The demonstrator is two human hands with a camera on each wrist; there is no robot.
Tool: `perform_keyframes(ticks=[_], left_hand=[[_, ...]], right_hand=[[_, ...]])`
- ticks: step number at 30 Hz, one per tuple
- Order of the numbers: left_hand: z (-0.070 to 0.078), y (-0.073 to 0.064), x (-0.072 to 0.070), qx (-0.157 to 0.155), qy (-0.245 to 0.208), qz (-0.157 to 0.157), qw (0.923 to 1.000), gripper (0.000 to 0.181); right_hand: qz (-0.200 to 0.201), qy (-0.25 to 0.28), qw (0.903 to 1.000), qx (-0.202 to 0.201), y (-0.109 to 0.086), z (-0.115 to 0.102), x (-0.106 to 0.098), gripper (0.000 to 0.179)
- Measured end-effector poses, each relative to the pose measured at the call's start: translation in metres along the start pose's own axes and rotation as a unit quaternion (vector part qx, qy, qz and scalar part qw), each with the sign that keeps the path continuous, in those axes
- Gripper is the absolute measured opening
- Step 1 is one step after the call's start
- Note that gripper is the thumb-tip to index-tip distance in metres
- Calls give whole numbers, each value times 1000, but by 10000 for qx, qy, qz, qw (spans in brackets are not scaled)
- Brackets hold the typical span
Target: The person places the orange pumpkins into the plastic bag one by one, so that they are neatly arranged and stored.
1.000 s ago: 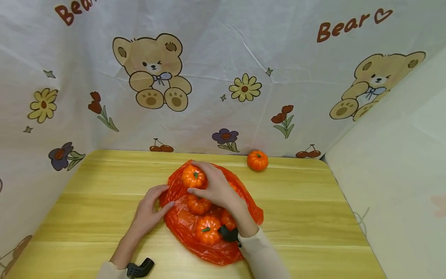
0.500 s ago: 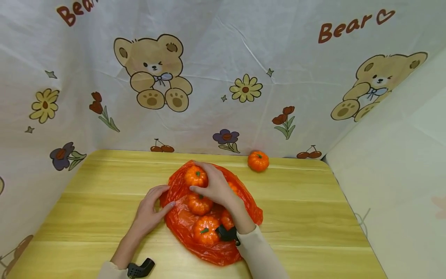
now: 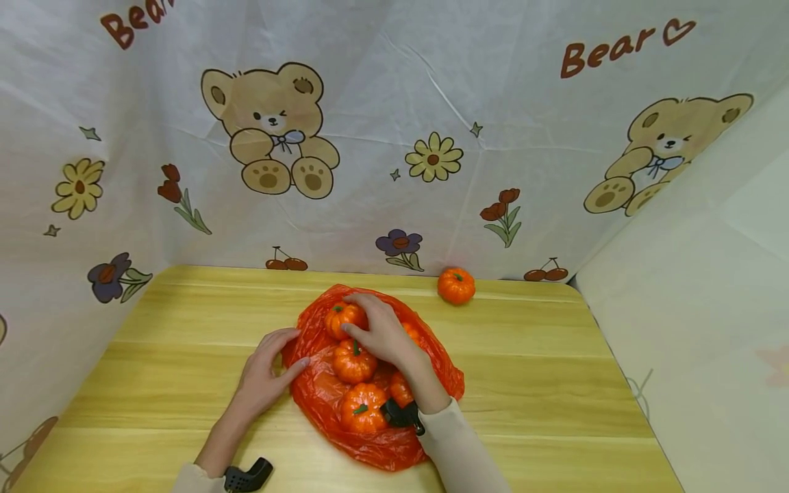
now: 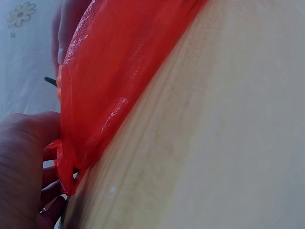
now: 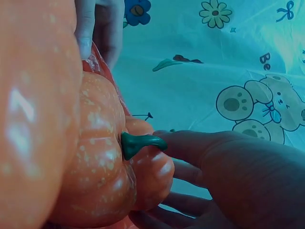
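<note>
A red plastic bag [image 3: 327, 445] lies spread on the table with several small orange toy pumpkins in it. My right hand [image 3: 383, 329] has its fingers curled round the farthest pumpkin [image 3: 341, 319], thumb on the near side. Just nearer, a second pumpkin [image 3: 353, 364] with a green stem [image 5: 143, 144] sits close to the right thumb. Nearest me is another pumpkin [image 3: 362, 411]; one more [image 3: 401, 389] is partly hidden by the right wrist. At the bag's left edge, my left hand [image 3: 264, 366] holds the plastic, with a gathered bit [image 4: 66, 167] between thumb and fingers.
A lone pumpkin [image 3: 456, 286] rests on the wooden table [image 3: 530, 383] near the back edge, outside the bag. A white cloth [image 3: 370, 82] printed with bears and flowers hangs behind the table, and white walls rise at both sides.
The pumpkin in my right hand has come slightly nearer and turned, its stem now pointing elsewhere. The second pumpkin's stem has come into fuller view. My left hand has stayed put.
</note>
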State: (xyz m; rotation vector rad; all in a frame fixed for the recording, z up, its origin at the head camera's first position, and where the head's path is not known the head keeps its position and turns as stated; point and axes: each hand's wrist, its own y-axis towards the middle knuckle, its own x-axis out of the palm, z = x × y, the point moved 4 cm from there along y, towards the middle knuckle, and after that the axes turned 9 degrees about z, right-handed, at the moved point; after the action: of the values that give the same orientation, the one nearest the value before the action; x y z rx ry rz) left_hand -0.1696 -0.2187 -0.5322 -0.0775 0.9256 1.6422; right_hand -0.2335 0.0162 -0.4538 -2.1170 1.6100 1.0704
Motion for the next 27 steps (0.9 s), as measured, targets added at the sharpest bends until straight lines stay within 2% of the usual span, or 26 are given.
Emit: perform_keyframes(ticks=[6,11,20,27], left_hand=[[1,0,0,-35,34,-18,10000,53],[2,0,0,-97,47,-46,9999,53],[-1,-1,0,-92,2,-47,9999,52],[0,-1,0,-108,27,-47,9999,52]], right_hand=[[-121,-25,9997,197,-2,1,1,48],[-389,-130,9991,119,-3,-1,2,48],[-186,-20,9998,17,-2,-3,4,45],[-148,-146,9997,-97,-1,-5,5,34]])
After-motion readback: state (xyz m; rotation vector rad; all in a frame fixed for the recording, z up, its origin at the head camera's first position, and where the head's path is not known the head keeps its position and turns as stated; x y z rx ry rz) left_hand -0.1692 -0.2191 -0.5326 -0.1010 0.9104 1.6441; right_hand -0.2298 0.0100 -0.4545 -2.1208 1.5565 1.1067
